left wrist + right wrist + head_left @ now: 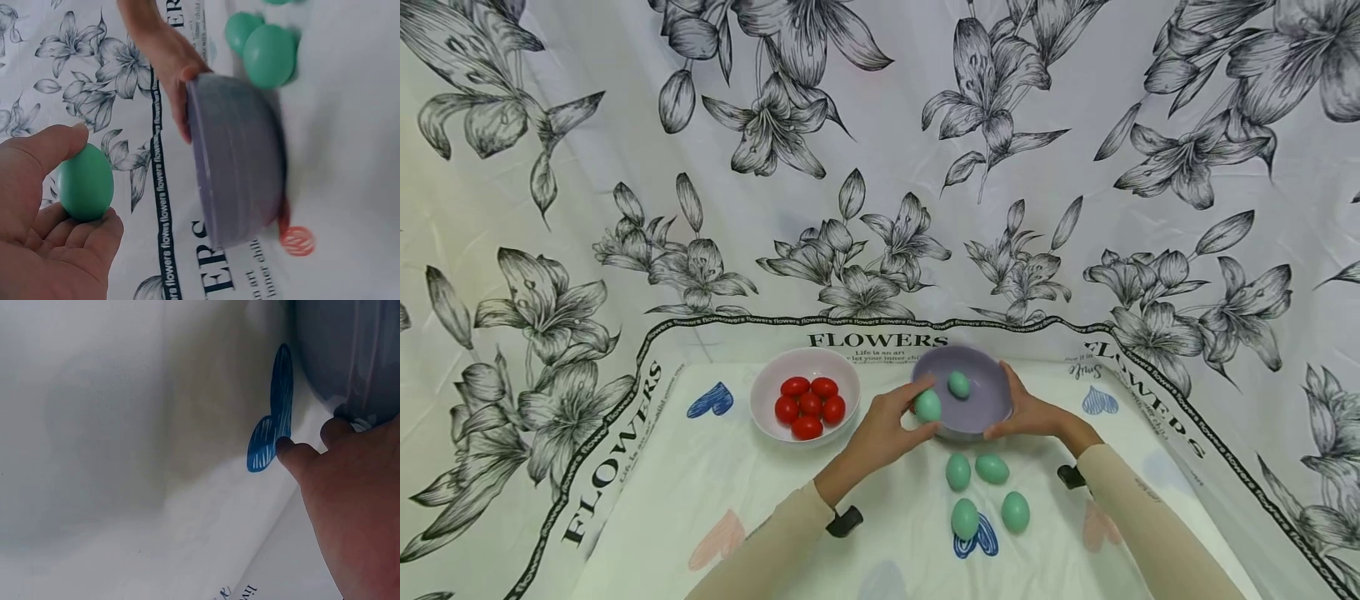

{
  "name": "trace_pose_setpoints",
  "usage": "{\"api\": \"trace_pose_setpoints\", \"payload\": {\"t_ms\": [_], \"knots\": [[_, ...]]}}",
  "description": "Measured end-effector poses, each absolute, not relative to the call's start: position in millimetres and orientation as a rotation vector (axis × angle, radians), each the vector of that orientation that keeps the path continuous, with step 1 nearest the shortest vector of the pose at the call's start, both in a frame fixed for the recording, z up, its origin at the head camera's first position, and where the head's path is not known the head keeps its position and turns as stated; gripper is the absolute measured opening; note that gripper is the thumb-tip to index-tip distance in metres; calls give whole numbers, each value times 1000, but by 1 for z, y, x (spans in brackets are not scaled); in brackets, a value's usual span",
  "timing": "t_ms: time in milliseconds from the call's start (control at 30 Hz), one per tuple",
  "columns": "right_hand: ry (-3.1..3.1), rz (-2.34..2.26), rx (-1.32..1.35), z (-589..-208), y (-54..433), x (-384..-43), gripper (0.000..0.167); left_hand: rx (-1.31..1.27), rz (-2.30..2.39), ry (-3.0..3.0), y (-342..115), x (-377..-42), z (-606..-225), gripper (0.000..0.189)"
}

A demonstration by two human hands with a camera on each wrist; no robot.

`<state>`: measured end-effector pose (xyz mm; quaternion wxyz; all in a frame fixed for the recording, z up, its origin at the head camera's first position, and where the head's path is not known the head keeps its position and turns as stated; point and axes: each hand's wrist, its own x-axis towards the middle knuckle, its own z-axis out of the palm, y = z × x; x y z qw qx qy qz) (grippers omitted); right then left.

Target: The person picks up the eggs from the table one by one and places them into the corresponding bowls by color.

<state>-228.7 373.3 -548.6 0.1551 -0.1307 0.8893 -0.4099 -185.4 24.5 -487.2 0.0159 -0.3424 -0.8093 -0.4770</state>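
Both hands were occupied at the purple bowl (962, 418). Clock positions below were referenced to that bowl, with 12 o'clock on the side away from the person.

The left hand (886, 427) pinched a green egg (928, 406) between thumb and fingertips, raised above the rim between 8 and 9 o'clock. The left wrist view showed a gap between this egg and the bowl. The right hand (1033, 410) gripped the bowl at 3 o'clock, fingers at the rim near 2 o'clock and thumb near 5 o'clock.

A second egg (958, 384) rested inside the bowl, near its middle. Four loose eggs lay on the tabletop (655, 483) toward 6 o'clock: a far pair (958, 472) just beside the bowl and a near pair (1016, 512) closer to the person. The left egg of the near pair partly covered a printed blue heart (987, 540).

A pale pink bowl (762, 400) stood at 9 o'clock, apart from the purple bowl, and contained several red egg-shaped pieces (810, 404). A flower-printed cloth (880, 167) hung at 12 o'clock.
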Motion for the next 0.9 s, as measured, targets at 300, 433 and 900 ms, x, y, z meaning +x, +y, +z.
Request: {"api": "trace_pose_setpoints", "payload": {"t_ms": [300, 433, 900], "knots": [[2546, -1158, -376, -552, 379, -227, 151, -1135, -1260, -2624, 68, -245, -482, 70], [2544, -1161, -369, -555, 377, -227, 150, -1108, -1136, -2784, 87, -264, -496, 69], [2575, -1179, -390, -556, 371, -226, 154, -946, -584, -3033, 117, -290, -530, 20]]}}
